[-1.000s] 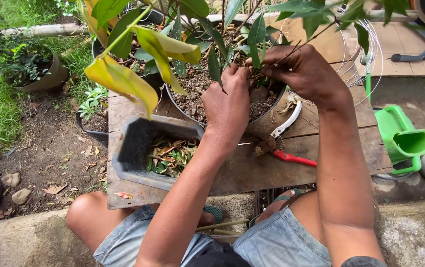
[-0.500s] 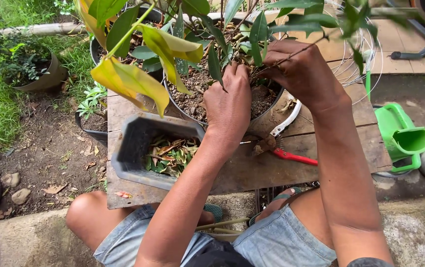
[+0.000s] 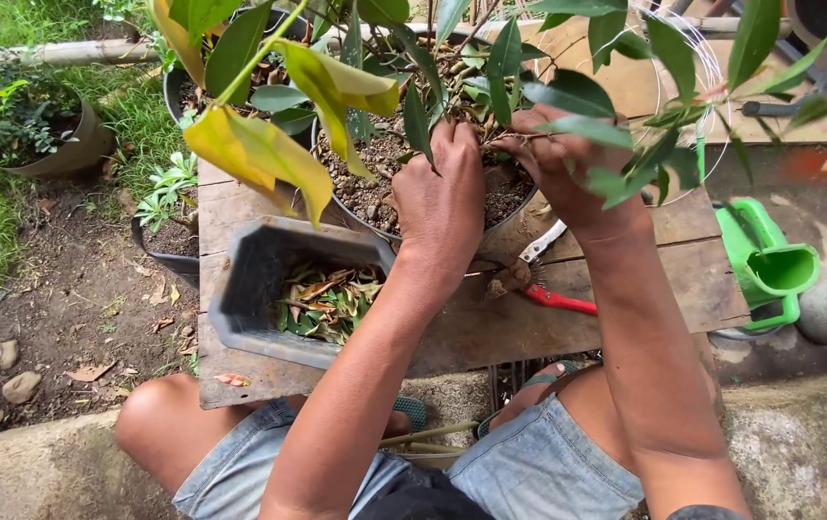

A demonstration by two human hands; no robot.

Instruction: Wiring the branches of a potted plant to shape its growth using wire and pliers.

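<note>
Weathered wooden planks make up the low table [image 3: 625, 299] in front of my knees, and everything I handle sits on it. Biggest on it is the round pot of gritty soil [image 3: 375, 188], standing at the table's far edge, its rim just past the grey rectangular tray [image 3: 259, 279] that holds cut leaves. From the soil the plant's stem [image 3: 476, 67] rises toward the camera, its long axis roughly upright, with branches spreading right and left and yellowing leaves [image 3: 259, 154] hanging over the tray.

My left hand [image 3: 442, 197] rests on the soil at the base of the stem, fingers [image 3: 452, 140] curled close together around the lower growth; I cannot tell exactly which twig they grip, since leaves cover the tips. My right hand [image 3: 558, 159] is just beside it, fingers bent and pinched on a thin twig that runs sideways between both hands.

Below my wrists the red-handled pruning shears [image 3: 553, 289] lie flat on the planks, handles pointing right. A green watering can [image 3: 770, 274] stands off the table to the right.
</note>
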